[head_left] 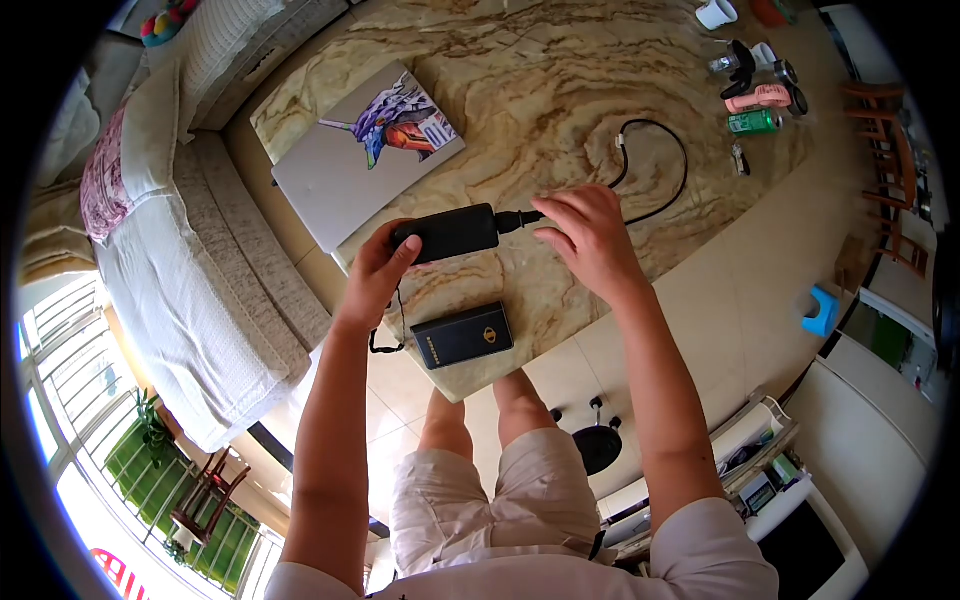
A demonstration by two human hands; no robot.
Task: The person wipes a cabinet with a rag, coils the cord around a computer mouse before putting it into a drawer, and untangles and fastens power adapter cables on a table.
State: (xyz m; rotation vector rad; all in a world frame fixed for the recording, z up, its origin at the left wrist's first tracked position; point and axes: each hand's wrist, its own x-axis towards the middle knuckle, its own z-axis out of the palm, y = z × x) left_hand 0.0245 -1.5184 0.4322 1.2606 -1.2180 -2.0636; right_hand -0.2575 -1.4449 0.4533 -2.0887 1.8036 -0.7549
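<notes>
My left hand is wrapped round the near end of a black power adapter, its thumb lying on top. A thin dark lead hangs below that hand beside the table edge. At the adapter's other end sits the black plug of a power cord, fitted against its socket end. My right hand has its bent fingers on the cord just behind the plug, with the thumb a little apart below. From there the cord loops across the marble-patterned table. Under the adapter lies a black box-shaped item with a gold emblem.
A closed laptop with a colourful picture on its lid lies at the left. At the far right of the table stand a green can, a pink item and a white cup. A sofa borders the left side; a blue stool stands right.
</notes>
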